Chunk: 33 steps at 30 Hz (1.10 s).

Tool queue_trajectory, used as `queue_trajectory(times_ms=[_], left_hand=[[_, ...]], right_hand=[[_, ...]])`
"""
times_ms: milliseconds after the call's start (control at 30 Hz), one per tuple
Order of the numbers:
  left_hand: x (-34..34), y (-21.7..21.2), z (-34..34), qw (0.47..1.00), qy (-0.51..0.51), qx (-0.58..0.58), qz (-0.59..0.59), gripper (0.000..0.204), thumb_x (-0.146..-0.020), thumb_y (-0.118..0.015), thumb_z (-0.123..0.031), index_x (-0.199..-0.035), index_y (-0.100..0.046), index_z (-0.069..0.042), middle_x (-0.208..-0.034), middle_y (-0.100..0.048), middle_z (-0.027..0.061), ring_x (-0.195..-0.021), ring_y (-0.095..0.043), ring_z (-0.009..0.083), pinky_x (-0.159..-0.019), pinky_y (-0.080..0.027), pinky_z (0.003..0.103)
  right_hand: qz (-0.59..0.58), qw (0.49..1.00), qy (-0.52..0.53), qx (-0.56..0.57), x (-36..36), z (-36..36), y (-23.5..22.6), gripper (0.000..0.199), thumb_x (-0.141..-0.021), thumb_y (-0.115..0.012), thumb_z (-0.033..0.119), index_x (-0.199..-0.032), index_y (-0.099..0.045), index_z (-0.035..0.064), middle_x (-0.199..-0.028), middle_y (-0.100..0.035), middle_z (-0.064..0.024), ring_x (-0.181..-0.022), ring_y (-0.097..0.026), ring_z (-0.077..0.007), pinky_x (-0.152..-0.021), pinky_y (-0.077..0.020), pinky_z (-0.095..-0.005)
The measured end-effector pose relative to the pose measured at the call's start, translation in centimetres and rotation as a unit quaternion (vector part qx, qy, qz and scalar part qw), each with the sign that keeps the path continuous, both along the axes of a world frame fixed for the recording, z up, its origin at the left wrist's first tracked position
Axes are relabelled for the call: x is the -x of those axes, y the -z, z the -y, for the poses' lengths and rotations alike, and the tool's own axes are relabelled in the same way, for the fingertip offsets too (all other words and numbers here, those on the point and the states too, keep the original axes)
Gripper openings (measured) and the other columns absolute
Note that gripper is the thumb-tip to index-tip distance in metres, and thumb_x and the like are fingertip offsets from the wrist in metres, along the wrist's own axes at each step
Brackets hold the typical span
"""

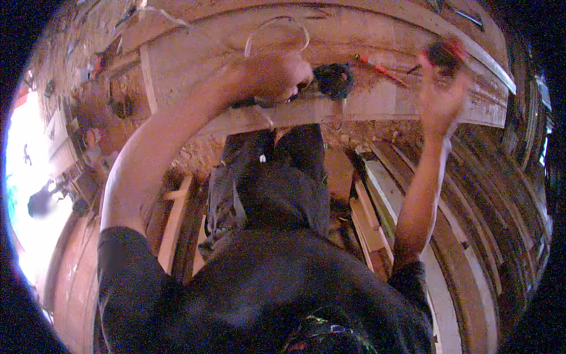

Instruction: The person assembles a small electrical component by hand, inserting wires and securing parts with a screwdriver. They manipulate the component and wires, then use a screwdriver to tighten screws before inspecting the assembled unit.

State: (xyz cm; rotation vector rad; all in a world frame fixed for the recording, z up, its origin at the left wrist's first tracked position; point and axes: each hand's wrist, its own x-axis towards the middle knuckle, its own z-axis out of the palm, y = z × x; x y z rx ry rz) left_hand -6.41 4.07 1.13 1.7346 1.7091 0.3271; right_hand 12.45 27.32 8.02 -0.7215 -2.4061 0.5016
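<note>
We see left hand [277, 75] at upper centre, fingers closed on dark power tool [333, 79] over long pale wooden plank [295, 115]. Right hand [439, 97], upper right, raised, fingers curled around blurred red-dark object [445, 53]. Risk, we think: one-handed tool slips off plank.

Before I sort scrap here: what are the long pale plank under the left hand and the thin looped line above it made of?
Long pale plank: apparently raw, unfinished wood, matte and dusty. Thin looped line: pale, glossy cord or wire; too thin to tell which.
</note>
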Motion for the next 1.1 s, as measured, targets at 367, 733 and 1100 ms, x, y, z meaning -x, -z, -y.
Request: queue_trajectory(times_ms=[367, 733, 1100], left_hand=[[-0.6, 0.1, -0.7, 0.996, 0.063, 0.039, -0.047, 0.03, -0.078, -0.072, -0.012, -0.106, -0.069, -0.002, -0.101, -0.069, 0.0229, -0.101, -0.064, 0.044, -0.086, -0.052, 0.052], [-0.9, 4.3, -1.3, 0.997, 0.056, -0.044, 0.013, 0.022, -0.06, -0.06, -0.005, -0.079, -0.069, 0.003, -0.068, -0.066, 0.0201, -0.062, -0.067, 0.0362, -0.049, -0.049, 0.051], [-0.9, 2.7, -2.1, 0.992, 0.084, 0.077, -0.054, 0.036, -0.07, -0.063, -0.009, -0.104, -0.069, 0.001, -0.098, -0.07, 0.025, -0.097, -0.067, 0.0431, -0.083, -0.054, 0.054]], right_hand=[[-0.153, 0.988, -0.007, 0.025, -4.7, 16.6, -4.7, 0.108, -0.078, -0.082, 0.004, -0.154, -0.004, 0.0094, -0.148, -0.03, -0.0235, -0.118, -0.057, -0.0356, -0.099, -0.0546, -0.0486], [-0.174, 0.983, -0.049, -0.009, -4.4, 17.9, -1.9, 0.104, -0.076, -0.084, 0.001, -0.15, -0.011, 0.0039, -0.142, -0.029, -0.0205, -0.125, -0.049, -0.033, -0.1, -0.054, -0.0458], [-0.139, 0.988, -0.068, -0.02, -4.3, 17.5, -1.9, 0.107, -0.073, -0.088, 0.005, -0.15, -0.013, 0.0011, -0.143, -0.027, -0.0201, -0.128, -0.045, -0.0327, -0.102, -0.0525, -0.042]])
